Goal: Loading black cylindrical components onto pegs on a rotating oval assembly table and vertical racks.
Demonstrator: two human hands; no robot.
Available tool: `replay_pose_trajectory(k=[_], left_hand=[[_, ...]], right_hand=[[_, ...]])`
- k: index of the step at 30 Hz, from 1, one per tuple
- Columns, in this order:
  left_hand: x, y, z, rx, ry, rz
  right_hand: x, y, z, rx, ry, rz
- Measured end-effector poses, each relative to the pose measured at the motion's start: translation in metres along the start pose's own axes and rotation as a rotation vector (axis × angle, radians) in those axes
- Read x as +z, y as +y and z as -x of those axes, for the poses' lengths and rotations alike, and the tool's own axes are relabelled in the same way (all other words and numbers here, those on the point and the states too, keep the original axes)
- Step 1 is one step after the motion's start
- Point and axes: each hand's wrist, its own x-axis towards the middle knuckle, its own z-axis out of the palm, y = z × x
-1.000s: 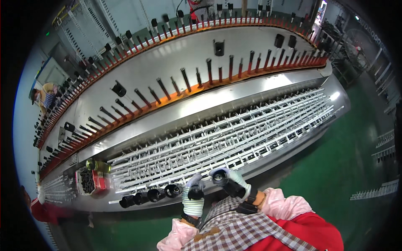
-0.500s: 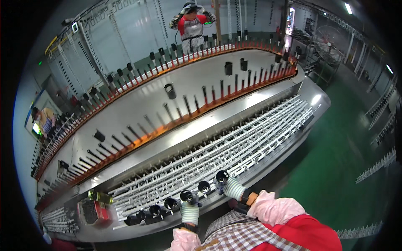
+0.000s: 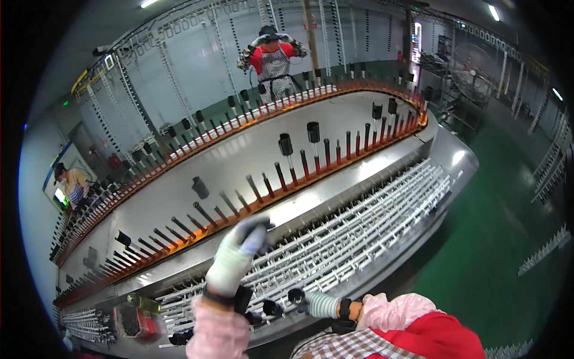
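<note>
Across the middle, a long steel bench [image 3: 257,149], ringed by an orange track [image 3: 256,207]. Along its near side, white racks [image 3: 359,239] laid lengthwise, with a red box [image 3: 145,325] at their left. Above the racks, near the track, the left hand [image 3: 236,257], gloved and raised. Down at the near edge, the right hand [image 3: 321,304], fingertips touching a black cup [image 3: 296,295], mouth turned up. Just left of that, a second cup [image 3: 272,308]. Too blurred at the left hand, too dark at the right, to tell fingers apart from fingers clamped. Probably light, stiff and thin-walled, perhaps slick under gloves and easily scuffed. Best held by the outer wall, below the mouth.
</note>
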Motion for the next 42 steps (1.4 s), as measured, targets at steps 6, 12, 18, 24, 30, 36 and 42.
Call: replay_pose_trajectory(k=[6,12,18,24,30,36,42], left_hand=[[0.025,-0.149,-0.219,-0.158,0.386,-0.103],[0.017,-0.177,-0.295,-0.232,0.823,-0.080],[0.003,-0.119,-0.265,0.060,0.883,0.053],[0.009,-0.167,-0.231,-0.167,0.771,0.073],[-0.009,-0.213,-0.253,-0.131,0.896,0.204],[-0.033,-0.139,-0.239,-0.021,1.127,-0.198],[0.023,-0.006,-0.161,0.153,1.064,-0.252]], right_hand=[[-0.135,-0.009,0.024,-0.186,-0.108,-0.201],[-0.343,0.080,-0.007,-0.045,0.627,-0.185],[-0.463,0.113,-0.099,-0.102,0.932,0.179],[-0.469,0.077,-0.188,0.057,0.787,-0.415],[-0.453,0.096,-0.151,-0.353,1.078,-0.330],[-0.438,0.130,-0.154,-0.278,0.896,-0.678],[-0.418,0.063,-0.192,-0.345,1.003,-0.357]])
